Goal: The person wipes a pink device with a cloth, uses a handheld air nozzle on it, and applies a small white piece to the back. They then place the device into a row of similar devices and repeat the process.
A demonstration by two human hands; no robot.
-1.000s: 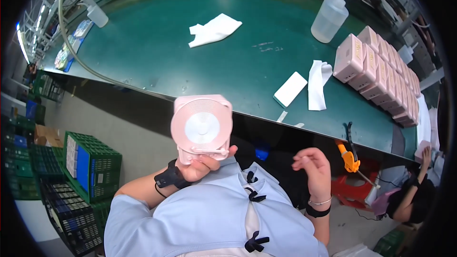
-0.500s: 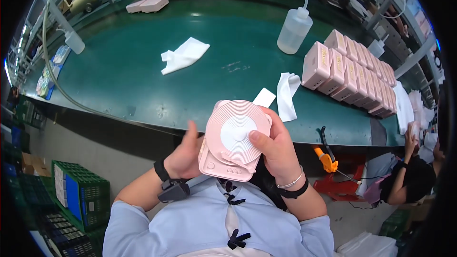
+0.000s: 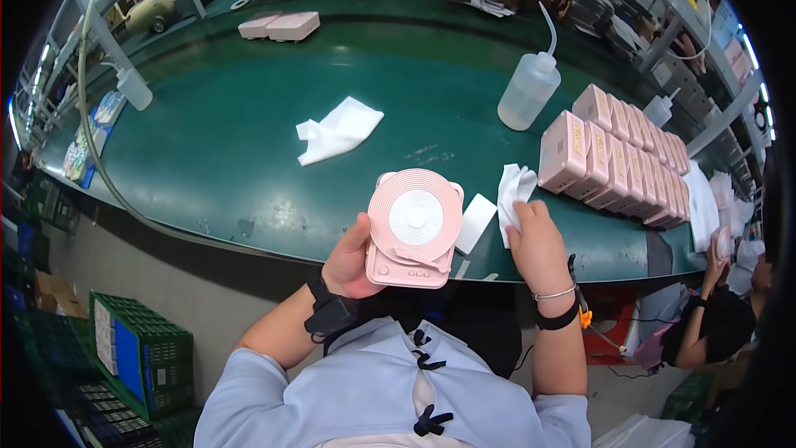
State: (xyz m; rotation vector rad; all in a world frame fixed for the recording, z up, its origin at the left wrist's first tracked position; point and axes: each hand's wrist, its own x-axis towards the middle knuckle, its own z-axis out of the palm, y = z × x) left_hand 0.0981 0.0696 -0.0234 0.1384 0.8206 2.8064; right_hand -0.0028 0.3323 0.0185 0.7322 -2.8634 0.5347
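My left hand (image 3: 355, 264) grips a pink toy record player (image 3: 412, 261) by its left side. Its round grooved disc with a white centre faces up, and a small arm and buttons sit below the disc. My right hand (image 3: 539, 249) is over a crumpled white cloth (image 3: 516, 191) at the table's near edge, its fingers bent onto the cloth. The fingertips are partly hidden against it. Between the record player and that cloth lies a small white block (image 3: 477, 222).
Rows of pink boxy units (image 3: 613, 162) stand at right, behind the cloth. A clear squeeze bottle (image 3: 529, 91) is beyond them. Another white cloth (image 3: 340, 130) lies mid-table. Two pink pieces (image 3: 292, 26) are at the far left. A co-worker's arm (image 3: 696, 315) shows at right.
My right hand has left the record player and moved right, down onto the white cloth. My left hand, loose beside the player before, now holds it alone. The view has shifted slightly.
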